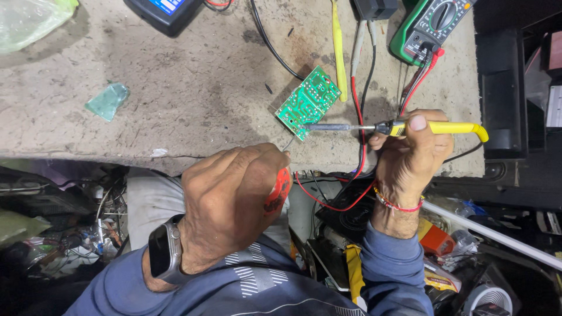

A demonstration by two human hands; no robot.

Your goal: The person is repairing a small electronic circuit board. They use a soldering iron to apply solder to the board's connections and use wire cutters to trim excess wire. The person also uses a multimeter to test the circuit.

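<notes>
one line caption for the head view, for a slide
Right hand touches a soldering iron to a green circuit board; left hand holds a red spool.

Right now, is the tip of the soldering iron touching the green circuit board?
Touching. The head view shows the soldering iron, held in the right hand, with its metal tip lying on the lower edge of the green circuit board, no gap visible.
</notes>
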